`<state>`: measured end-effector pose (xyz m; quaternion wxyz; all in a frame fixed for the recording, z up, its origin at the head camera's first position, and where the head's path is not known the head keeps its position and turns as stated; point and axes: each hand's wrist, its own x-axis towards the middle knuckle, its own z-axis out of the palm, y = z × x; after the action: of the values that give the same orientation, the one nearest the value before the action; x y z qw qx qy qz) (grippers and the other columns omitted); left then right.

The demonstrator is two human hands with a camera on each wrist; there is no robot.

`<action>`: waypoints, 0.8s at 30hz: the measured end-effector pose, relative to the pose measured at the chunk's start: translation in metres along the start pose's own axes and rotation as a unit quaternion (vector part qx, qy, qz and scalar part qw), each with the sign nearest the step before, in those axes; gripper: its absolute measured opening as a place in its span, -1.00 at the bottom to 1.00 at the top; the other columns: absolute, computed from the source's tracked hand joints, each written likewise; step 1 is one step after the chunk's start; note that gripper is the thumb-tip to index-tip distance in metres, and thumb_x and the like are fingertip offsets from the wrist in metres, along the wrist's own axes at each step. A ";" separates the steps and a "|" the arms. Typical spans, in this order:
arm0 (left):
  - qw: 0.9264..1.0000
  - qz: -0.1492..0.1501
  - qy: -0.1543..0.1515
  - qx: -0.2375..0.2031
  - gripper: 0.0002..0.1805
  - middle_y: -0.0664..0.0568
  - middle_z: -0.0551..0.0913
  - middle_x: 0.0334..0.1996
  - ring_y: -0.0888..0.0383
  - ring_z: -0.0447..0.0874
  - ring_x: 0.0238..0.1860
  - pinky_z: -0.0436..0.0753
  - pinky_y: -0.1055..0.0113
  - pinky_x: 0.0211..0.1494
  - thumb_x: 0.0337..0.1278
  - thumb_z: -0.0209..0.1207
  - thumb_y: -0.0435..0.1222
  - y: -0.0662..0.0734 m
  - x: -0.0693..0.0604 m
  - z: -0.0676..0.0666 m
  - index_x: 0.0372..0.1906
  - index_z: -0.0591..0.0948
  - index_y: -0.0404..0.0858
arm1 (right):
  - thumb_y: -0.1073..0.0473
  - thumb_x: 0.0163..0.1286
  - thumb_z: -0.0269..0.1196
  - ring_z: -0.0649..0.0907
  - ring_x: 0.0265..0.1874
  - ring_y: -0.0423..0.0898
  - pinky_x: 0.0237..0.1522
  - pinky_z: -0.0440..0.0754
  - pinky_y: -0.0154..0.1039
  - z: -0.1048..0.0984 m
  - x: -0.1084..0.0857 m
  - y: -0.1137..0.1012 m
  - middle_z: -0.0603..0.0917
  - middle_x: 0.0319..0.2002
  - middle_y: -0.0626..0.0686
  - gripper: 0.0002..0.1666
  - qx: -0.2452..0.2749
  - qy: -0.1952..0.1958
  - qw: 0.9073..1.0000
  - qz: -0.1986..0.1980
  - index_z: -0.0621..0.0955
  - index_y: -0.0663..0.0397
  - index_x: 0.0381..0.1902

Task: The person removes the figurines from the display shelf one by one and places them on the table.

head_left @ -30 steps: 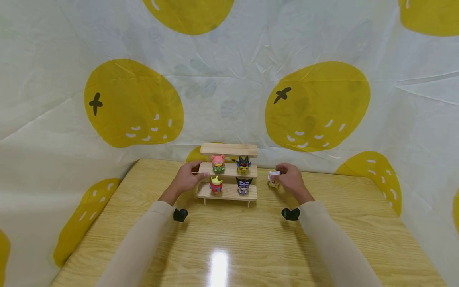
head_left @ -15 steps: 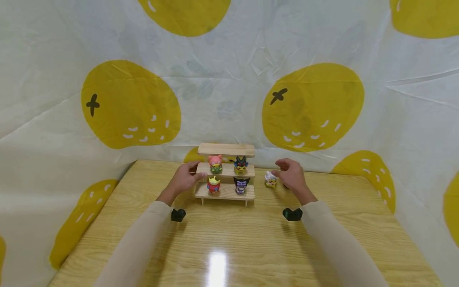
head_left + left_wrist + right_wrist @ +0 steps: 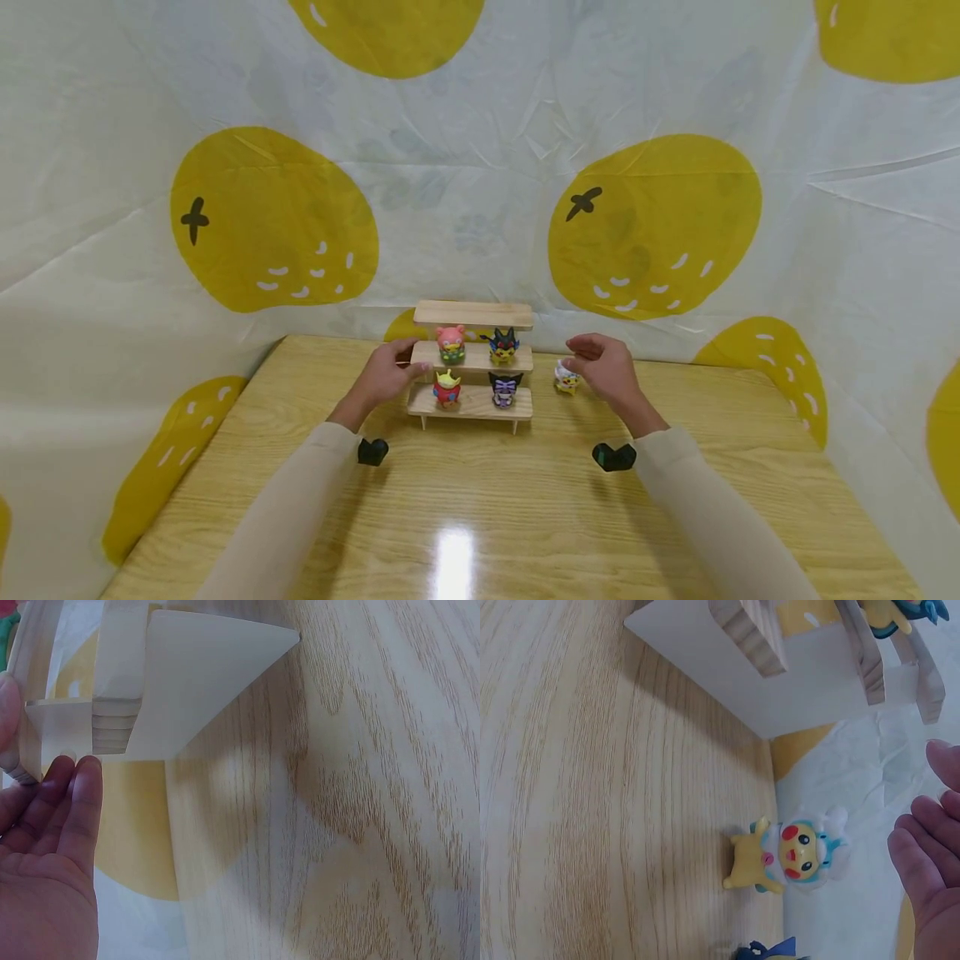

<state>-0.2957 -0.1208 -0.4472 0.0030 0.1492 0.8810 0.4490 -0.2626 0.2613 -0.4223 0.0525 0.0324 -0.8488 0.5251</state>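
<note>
My left hand [image 3: 384, 375] grips the left end of the middle board of a three-tier wooden display stand [image 3: 474, 314], thumb in front and fingers behind. A pink figurine [image 3: 451, 343] and a black-eared yellow figurine [image 3: 503, 347] stand on the middle tier. The bottom tier bears a red figurine with a yellow-green top [image 3: 447, 389] and a black-and-purple figurine [image 3: 505, 389]. Right of the stand, my right hand [image 3: 611, 372] hovers with relaxed fingers by a yellow figurine in a white hood [image 3: 751, 862]. The right wrist view shows that figurine upright on the table, apart from the hand.
At the bottom of the right wrist view, a dark blue-topped figurine [image 3: 769, 950] is partly cut off. A wood-grain table [image 3: 450, 475] lies under everything. A white cloth with yellow fruit shapes [image 3: 465, 200] hangs close behind the stand.
My right hand has drawn back from the white-hooded figurine, uncovering more of it, then shifted slightly left again. My left hand keeps its grip on the stand. The head view has turned a little.
</note>
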 end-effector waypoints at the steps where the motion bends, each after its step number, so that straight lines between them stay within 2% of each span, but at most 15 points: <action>1: 1.000 -0.001 0.000 0.000 -0.28 -0.34 0.60 0.30 -0.27 0.62 0.30 0.63 -0.13 0.35 0.48 0.24 -0.19 0.000 0.000 0.000 0.54 0.32 -0.46 | 0.30 0.47 0.32 0.59 0.36 0.27 0.41 0.55 0.15 0.001 -0.001 -0.001 0.60 0.31 0.40 -0.54 0.002 -0.003 1.000 -0.003 0.60 0.34 0.28; 13: 1.000 0.000 0.000 -0.001 -0.28 -0.34 0.62 0.29 -0.26 0.63 0.30 0.64 -0.11 0.35 0.48 0.24 -0.19 0.000 0.001 -0.001 0.54 0.32 -0.47 | 0.30 0.47 0.33 0.61 0.33 0.29 0.27 0.69 0.00 0.012 -0.004 -0.013 0.62 0.30 0.39 -0.51 0.021 -0.034 0.999 -0.017 0.59 0.36 0.30; 24: 1.000 0.002 -0.001 -0.008 -0.30 -0.33 0.62 0.29 -0.26 0.62 0.31 0.65 -0.11 0.34 0.48 0.24 -0.19 -0.002 0.001 0.000 0.54 0.34 -0.44 | 0.32 0.45 0.34 0.60 0.33 0.32 0.28 0.68 0.00 0.021 -0.009 -0.024 0.63 0.30 0.37 -0.51 0.039 -0.048 0.998 -0.028 0.60 0.32 0.30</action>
<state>-0.2971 -0.1213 -0.4489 0.0041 0.1513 0.8773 0.4554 -0.2526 0.2320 -0.4108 0.0248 0.0835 -0.8281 0.5538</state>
